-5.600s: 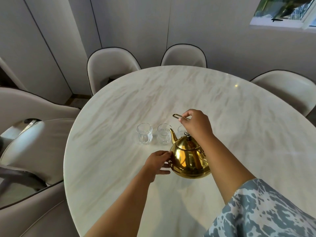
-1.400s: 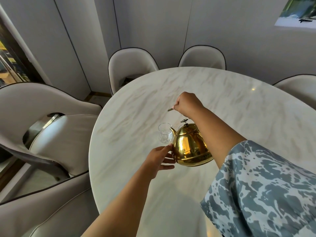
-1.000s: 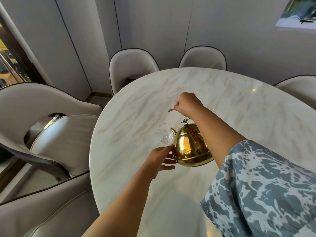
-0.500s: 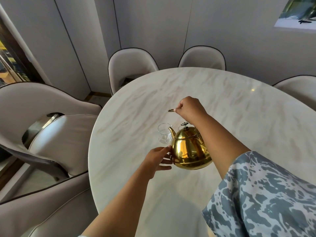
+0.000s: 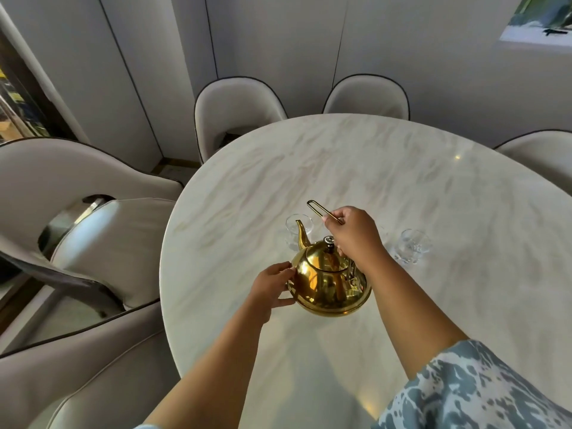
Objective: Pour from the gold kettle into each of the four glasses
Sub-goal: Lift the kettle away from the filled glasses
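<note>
Now gripping the thin wire handle point(image 5: 322, 212) of the gold kettle point(image 5: 329, 281) with the right hand point(image 5: 356, 235), fingers pinched shut around the metal loop, raised above the lid knob point(image 5: 328, 241). Steadying the kettle's round belly with the left hand point(image 5: 272, 286), fingers spread and pressing flat against the near-left side rather than closing around anything. Sitting close to upright near the table's point(image 5: 418, 187) left edge, kettle base at or just above the marble top; whether touching or slightly lifted, cannot tell. Pointing the spout point(image 5: 301, 233) away from the body, tip overlapping the leftmost glass point(image 5: 294, 230) just behind it. Standing well to the right, another clear glass point(image 5: 411, 249), apart from the kettle and beside the right forearm. Hiding behind the right hand and wrist, the remaining glasses, only faint rims showing, too little to count. Showing no visible stream at the spout. Draping over the right upper arm, a blue and white patterned sleeve point(image 5: 476, 388). Ringing the table, pale padded chairs point(image 5: 238, 106) with dark piping.
</note>
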### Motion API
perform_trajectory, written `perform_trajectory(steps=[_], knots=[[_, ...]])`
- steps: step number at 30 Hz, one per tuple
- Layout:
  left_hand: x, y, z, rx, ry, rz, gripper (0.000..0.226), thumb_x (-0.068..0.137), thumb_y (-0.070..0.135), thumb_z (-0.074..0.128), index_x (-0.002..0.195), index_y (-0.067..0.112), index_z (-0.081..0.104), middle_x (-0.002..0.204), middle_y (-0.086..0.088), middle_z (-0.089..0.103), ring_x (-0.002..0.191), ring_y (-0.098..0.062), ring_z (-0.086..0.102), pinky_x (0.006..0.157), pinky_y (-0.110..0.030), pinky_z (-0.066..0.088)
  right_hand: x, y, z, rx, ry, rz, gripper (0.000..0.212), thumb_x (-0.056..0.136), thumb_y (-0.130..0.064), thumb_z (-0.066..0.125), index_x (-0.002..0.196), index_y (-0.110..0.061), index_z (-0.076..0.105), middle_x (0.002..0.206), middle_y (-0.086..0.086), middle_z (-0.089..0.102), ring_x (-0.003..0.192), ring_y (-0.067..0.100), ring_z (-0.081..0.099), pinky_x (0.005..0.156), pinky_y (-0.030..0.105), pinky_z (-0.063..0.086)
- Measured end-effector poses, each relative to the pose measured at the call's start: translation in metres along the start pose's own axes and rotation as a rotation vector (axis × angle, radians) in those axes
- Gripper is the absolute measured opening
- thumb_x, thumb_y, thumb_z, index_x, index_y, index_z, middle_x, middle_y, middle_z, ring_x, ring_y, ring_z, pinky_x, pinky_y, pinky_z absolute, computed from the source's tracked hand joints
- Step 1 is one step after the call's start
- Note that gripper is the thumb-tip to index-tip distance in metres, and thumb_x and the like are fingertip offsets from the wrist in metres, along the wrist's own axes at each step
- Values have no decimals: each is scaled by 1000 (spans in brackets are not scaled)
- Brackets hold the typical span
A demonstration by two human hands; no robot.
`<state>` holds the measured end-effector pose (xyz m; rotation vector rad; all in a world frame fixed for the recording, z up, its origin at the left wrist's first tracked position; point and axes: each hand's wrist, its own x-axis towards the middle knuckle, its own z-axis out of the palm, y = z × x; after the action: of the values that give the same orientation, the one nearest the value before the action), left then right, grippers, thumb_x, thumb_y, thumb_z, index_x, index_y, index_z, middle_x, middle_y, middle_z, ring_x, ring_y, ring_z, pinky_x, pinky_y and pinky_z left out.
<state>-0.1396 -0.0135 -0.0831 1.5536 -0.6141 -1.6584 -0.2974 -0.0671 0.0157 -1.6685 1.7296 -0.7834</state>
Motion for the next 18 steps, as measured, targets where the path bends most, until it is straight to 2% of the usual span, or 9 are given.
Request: perform_trajectory(steps=[5, 9, 16, 18], knots=[[-12, 0, -32, -17, 79, 39, 37, 92, 24, 64, 127, 13, 61, 118, -12, 63, 119, -34, 58, 78, -42, 59, -13, -16, 23, 200, -101, 25, 29, 94, -29, 60, 113, -7, 62, 61, 0, 57, 44, 14, 50, 49, 29, 46], [-20, 4, -67, -27, 152, 91, 38, 91, 26, 65, 126, 12, 61, 117, -12, 64, 119, -33, 58, 79, -40, 57, -20, -38, 50, 308, -189, 33, 30, 95, -27, 59, 116, -5, 61, 58, 1, 56, 44, 15, 50, 50, 30, 46], [-18, 4, -117, -31, 359, 154, 44, 88, 29, 68, 129, 15, 59, 126, -13, 64, 114, -26, 60, 98, -44, 52, -20, -71, 109, 426, -278, 71, 22, 97, -20, 48, 114, -8, 58, 59, 3, 56, 46, 18, 50, 57, 35, 51], [-17, 6, -126, -37, 395, 178, 47, 90, 30, 66, 133, 15, 57, 125, -12, 64, 111, -24, 60, 98, -40, 51, -18, -78, 125, 443, -279, 69, 25, 99, -21, 49, 116, -7, 58, 59, 2, 56, 46, 17, 51, 57, 36, 52]])
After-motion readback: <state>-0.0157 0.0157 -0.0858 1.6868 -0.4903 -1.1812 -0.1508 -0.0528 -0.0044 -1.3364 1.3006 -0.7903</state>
